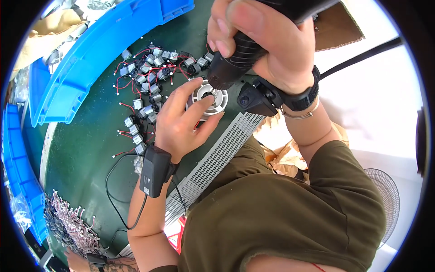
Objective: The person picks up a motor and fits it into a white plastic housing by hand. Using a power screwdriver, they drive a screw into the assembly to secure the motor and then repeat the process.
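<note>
A black power screwdriver is gripped in my right hand, its nose tilted down to the left. That tip sits right over a round white plastic housing with a spoked, ring-shaped top. My left hand steadies the housing on the green table, fingers spread around its rim and one fingertip near its centre. Whether a screw is under the tip is too small to tell. Just left of the housing lie several small silver motors with black ends and red wires.
Blue plastic bins line the far left of the green table. A perforated white strip runs along the near edge. Bundled wires lie at lower left, beside another person's hand. A cardboard box stands at upper right.
</note>
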The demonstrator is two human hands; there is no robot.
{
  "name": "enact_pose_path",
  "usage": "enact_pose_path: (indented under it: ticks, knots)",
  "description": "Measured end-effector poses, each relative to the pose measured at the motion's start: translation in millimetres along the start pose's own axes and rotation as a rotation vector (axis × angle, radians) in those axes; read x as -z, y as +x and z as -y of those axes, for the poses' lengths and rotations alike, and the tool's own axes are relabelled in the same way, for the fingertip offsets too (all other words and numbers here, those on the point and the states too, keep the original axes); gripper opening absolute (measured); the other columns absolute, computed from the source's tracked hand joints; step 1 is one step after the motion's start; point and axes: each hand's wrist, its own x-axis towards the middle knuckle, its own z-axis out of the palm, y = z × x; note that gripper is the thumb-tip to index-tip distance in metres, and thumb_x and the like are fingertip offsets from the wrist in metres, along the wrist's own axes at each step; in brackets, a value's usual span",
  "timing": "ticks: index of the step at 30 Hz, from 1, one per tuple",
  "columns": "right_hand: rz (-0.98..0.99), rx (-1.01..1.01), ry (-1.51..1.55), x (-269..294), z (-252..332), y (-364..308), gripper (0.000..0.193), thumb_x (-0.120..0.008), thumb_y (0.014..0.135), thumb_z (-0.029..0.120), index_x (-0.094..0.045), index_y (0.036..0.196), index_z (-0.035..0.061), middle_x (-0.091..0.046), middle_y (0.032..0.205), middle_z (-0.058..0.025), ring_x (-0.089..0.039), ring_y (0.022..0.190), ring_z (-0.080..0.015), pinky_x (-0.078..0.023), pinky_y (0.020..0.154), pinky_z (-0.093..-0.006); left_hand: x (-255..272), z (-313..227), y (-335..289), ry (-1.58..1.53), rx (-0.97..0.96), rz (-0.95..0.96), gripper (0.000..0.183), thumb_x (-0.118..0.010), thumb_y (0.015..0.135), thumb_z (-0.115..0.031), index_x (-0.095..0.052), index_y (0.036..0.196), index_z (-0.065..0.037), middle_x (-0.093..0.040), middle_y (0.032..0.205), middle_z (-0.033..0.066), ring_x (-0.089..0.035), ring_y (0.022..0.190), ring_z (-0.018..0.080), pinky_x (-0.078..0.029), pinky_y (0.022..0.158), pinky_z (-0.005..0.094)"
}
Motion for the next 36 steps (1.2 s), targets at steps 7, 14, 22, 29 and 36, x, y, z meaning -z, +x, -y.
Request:
enact_pose_path:
  ticks: [7,14,22,29,36]
  knots:
    - [-0.064,0.046,-0.057,1,-19,4,0.038,-0.063,0.070,-0.011,-0.049,0.105,-0.0035,-0.058,0.072,-0.0046,-0.054,0.061,-0.0077,-0.043,0.055,-0.0197,0,-1,0,-0.025,0.046,0.023,0.031,-0.079,0.062,-0.011,-0.065,0.088,-0.002,-0.057,0.111,0.0179,-0.061,0.086,0.0306,-0.051,0.069,0.0359]
    - [-0.034,0.256,0.027,0,-29,-2,0.039,-0.063,0.070,-0.012,-0.049,0.105,-0.0023,-0.058,0.073,-0.0041,-0.055,0.062,-0.0080,-0.044,0.056,-0.0200,1,-3,-1,-0.007,0.039,0.034,0.032,-0.079,0.063,-0.012,-0.064,0.090,-0.002,-0.057,0.112,0.0190,-0.060,0.090,0.0332,-0.050,0.073,0.0381]
    - [-0.221,0.495,0.165,-17,13,7,0.035,-0.059,0.086,0.016,-0.045,0.109,-0.0062,-0.055,0.068,-0.0069,-0.055,0.057,-0.0160,-0.044,0.054,-0.0271,28,-11,-6,0.072,0.083,-0.156,0.032,-0.078,0.066,-0.007,-0.065,0.095,-0.005,-0.060,0.110,0.0186,-0.062,0.095,0.0302,-0.050,0.082,0.0351]
    - [-0.048,0.364,-0.098,14,-2,24,0.015,-0.066,0.081,0.009,-0.058,0.091,-0.0007,-0.058,0.068,-0.0028,-0.055,0.057,-0.0098,-0.042,0.053,-0.0209,212,49,-87,0.812,0.713,-0.202,0.043,-0.072,0.078,-0.019,-0.057,0.113,0.000,-0.063,0.105,0.0173,-0.062,0.094,0.0283,-0.046,0.086,0.0331]
    - [-0.118,0.370,-0.189,20,-22,45,0.012,-0.068,0.081,0.009,-0.060,0.080,0.0003,-0.058,0.064,-0.0009,-0.053,0.057,-0.0072,-0.042,0.052,-0.0195,135,6,-35,0.968,0.265,-0.244,0.028,-0.068,0.078,-0.017,-0.062,0.101,-0.002,-0.063,0.101,0.0152,-0.058,0.094,0.0347,-0.046,0.083,0.0417]
